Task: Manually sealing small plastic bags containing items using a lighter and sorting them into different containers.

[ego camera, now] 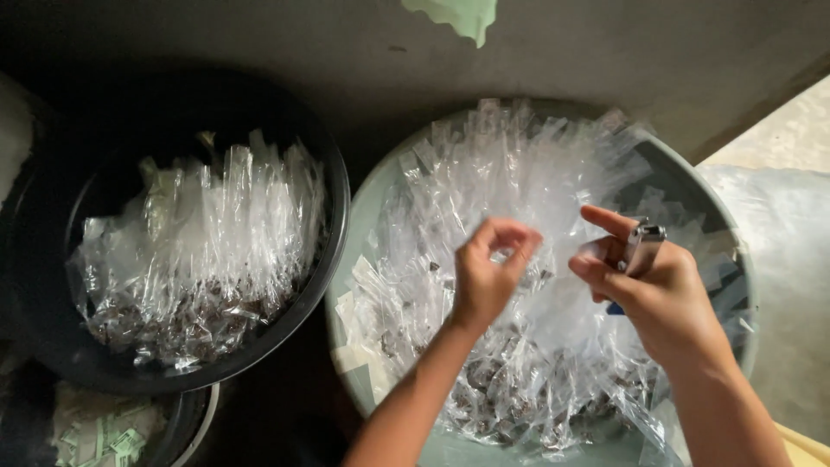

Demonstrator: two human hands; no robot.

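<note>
Pinching a clear plastic packet (506, 251) at its upper edge, the left hand (486, 275) sits just right of frame centre, thumb and forefinger curled together in a closed grip on the film. The packet hangs above the heap of like packets (484, 199) that fills the grey-green basin (350, 233) in the right half of the frame; each packet carries a dark brown filling in its lower end.

The right hand (657, 290), at centre right, is clamped around a small lighter (641, 246) with a metal head and a blue body, the forefinger extended and the thumb lying alongside. The lighter head stands near the packet but apart from it.

Recommended practice, as a judgement from this view: keep the film taut between the pinching fingers, present only the open edge to the lighter head, and hold the fingertips clear of that edge. Keep the work above the basin and away from the loose heap.

At left, a black basin (333, 259) holds a second batch of packets (199, 251), standing closely side by side. At lower left, another dark container (186, 424) holds small white and green paper slips (108, 437). A pale green scrap (454, 15) hangs at the top edge.
</note>
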